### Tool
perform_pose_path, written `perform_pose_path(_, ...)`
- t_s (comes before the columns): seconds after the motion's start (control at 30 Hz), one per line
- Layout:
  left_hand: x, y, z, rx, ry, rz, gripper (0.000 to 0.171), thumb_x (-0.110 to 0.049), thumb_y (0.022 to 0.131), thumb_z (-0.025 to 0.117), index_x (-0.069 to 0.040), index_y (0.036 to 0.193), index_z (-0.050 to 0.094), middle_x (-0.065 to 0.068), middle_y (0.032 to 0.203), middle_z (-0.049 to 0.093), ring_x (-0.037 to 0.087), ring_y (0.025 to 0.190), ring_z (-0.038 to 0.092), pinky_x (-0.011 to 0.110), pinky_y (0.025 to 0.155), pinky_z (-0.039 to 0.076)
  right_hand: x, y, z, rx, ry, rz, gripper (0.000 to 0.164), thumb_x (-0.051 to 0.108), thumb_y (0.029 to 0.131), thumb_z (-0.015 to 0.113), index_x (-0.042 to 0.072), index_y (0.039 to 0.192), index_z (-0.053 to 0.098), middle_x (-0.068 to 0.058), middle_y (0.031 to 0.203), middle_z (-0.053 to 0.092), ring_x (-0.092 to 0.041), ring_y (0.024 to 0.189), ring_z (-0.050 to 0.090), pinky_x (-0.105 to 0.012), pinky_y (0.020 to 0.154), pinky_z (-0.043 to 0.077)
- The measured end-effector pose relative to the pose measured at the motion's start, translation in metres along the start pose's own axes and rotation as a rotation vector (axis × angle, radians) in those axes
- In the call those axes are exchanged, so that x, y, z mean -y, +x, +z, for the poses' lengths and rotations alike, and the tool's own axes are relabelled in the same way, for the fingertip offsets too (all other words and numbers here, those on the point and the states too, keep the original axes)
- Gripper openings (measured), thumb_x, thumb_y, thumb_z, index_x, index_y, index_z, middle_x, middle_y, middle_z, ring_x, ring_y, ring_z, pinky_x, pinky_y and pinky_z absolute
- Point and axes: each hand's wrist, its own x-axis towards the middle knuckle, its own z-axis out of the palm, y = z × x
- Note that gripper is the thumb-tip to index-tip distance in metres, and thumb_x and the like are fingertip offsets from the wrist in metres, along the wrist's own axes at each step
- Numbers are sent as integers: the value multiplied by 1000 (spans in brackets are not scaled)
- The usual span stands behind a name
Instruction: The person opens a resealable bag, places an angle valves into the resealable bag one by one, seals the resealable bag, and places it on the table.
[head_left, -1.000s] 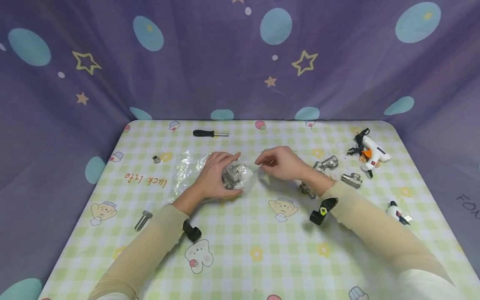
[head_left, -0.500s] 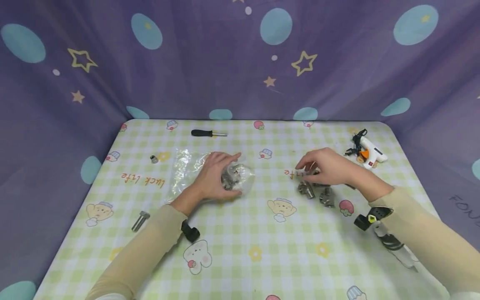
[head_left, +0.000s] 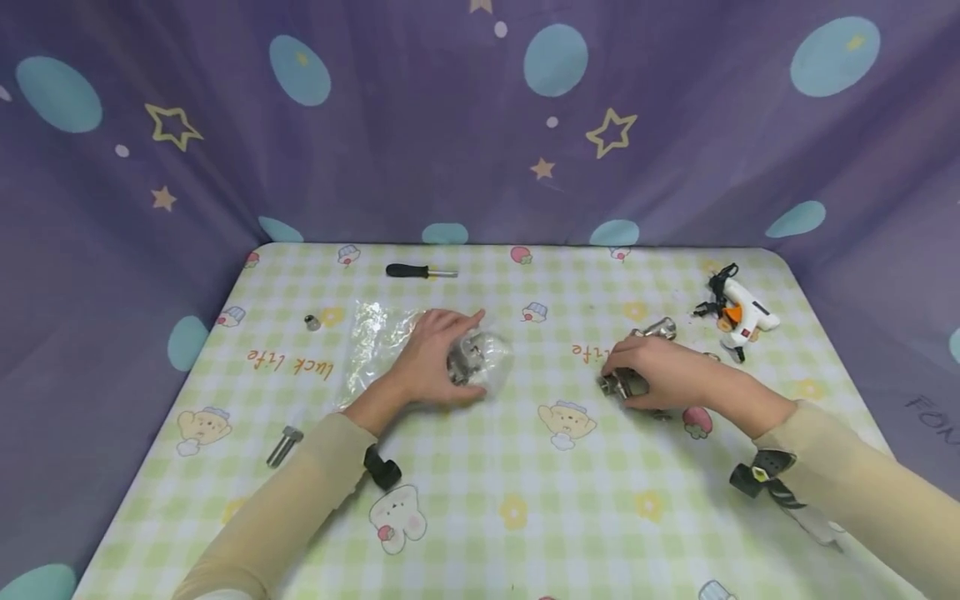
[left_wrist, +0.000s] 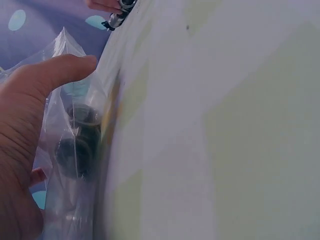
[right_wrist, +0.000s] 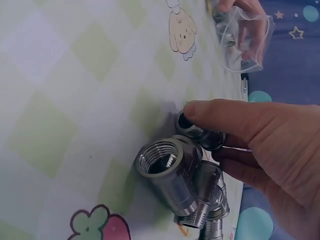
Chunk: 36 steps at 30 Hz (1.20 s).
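My left hand (head_left: 431,358) curls round a clear plastic bag (head_left: 495,362) lying on the table. Inside the bag are shiny metal pipe fittings (head_left: 467,358); their dark round openings show in the left wrist view. Farther right, my right hand (head_left: 667,371) pinches a small metal pipe fitting (right_wrist: 200,134) between thumb and fingers. Beside that piece lie other threaded fittings, including a wide-mouthed tee fitting (right_wrist: 170,175) nearest the wrist camera. Another fitting (head_left: 662,327) shows just beyond the right hand, which hides part of the group.
A black-handled driver (head_left: 408,271) lies near the back edge. At the back right is a white glue gun (head_left: 752,310) with its black cord. On the left are a hex bolt (head_left: 285,446) and a small metal cap (head_left: 312,322). The right forearm partly covers a white object (head_left: 817,529).
My right hand has moved from beside the bag's opening to the fittings on the right, lowered, and taken hold of one. My left hand has stayed on the bag.
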Motion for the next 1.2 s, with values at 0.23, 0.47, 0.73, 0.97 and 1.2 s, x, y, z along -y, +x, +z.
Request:
perform_pose_path(0.23, -1, 2, -1, 26, 8, 8, 121, -64, 62, 91, -14, 163, 45, 9, 143, 61, 35, 139, 49, 62, 123, 34, -4, 5, 1, -46, 13, -21, 38, 20, 82, 92, 13, 117, 78, 0, 112, 76, -15, 98, 72, -35, 81, 62)
perform_pose_path(0.47, 0, 1, -1, 17, -21, 12, 120, -61, 63, 92, -15, 163, 45, 9, 143, 61, 35, 139, 48, 63, 123, 34, -4, 24, -7, -172, 102, -89, 38, 20, 84, 89, 12, 119, 77, 2, 110, 77, -13, 92, 73, -39, 79, 63)
perform_pose_path(0.73, -1, -1, 0, 17, -22, 9, 121, -62, 62, 93, -16, 163, 44, 8, 145, 61, 34, 139, 48, 63, 123, 34, 9, 64, -12, -235, 175, -64, 37, 23, 87, 86, 13, 121, 78, 3, 110, 78, -18, 98, 76, -38, 85, 65)
perform_pose_path(0.97, -1, 0, 0, 7, -9, 19, 123, -64, 61, 94, -14, 162, 45, 8, 144, 61, 34, 138, 49, 62, 122, 35, 18, 100, -3, -282, 267, -67, 37, 22, 85, 88, 10, 119, 78, 1, 109, 81, -18, 97, 77, -35, 86, 64)
perform_pose_path(1.2, -3, -1, -2, 9, -8, 6, 122, -65, 62, 93, -15, 163, 45, 8, 145, 61, 34, 139, 48, 62, 122, 35, 35, 122, 14, -234, 369, 25, 34, 27, 86, 88, 13, 116, 79, 1, 110, 81, -17, 97, 78, -30, 87, 64)
